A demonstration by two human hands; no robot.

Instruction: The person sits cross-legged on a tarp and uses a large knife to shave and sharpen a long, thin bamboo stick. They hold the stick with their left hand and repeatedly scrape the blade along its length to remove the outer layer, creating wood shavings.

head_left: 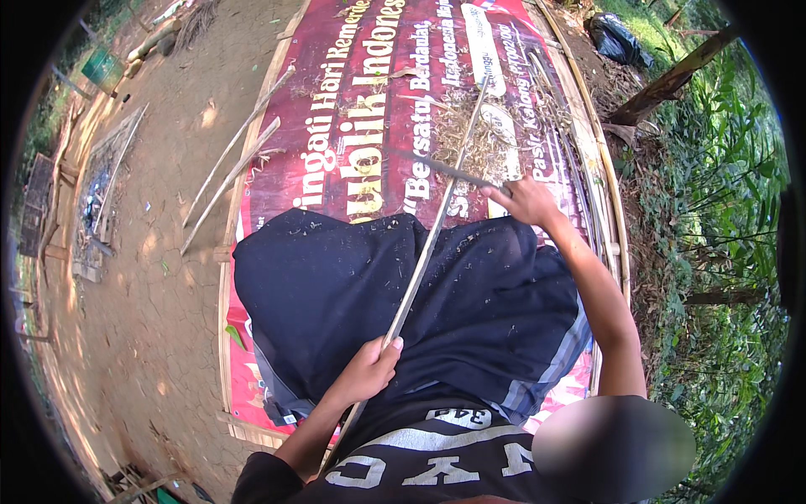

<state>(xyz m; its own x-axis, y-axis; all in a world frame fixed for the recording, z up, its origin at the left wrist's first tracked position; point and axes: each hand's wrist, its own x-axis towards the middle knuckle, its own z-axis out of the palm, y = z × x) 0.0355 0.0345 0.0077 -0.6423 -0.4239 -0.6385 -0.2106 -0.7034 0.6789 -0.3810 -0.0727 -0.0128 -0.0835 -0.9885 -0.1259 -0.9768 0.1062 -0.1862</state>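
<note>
A long, thin bamboo strip (421, 267) runs slantwise from beside my body, over my lap and out above the red banner. My left hand (369, 370) is closed around its near part. In my right hand (525, 202), closed on the handle, is a knife (457, 173) with a dark blade. The blade lies across the strip's far part, its tip pointing left. Dark cloth (336, 277) covers my legs below the strip. Curly pale shavings (504, 139) are heaped on the banner beyond the knife, and small bits dot the cloth.
The red printed banner (285, 160) covers a platform edged with bamboo poles (617, 210). Two loose sticks (231, 181) lean over its left edge. Thin strips (579, 160) lie along its right side. Bare earth spreads left; plants (722, 185) and a black bag (620, 40) are at right.
</note>
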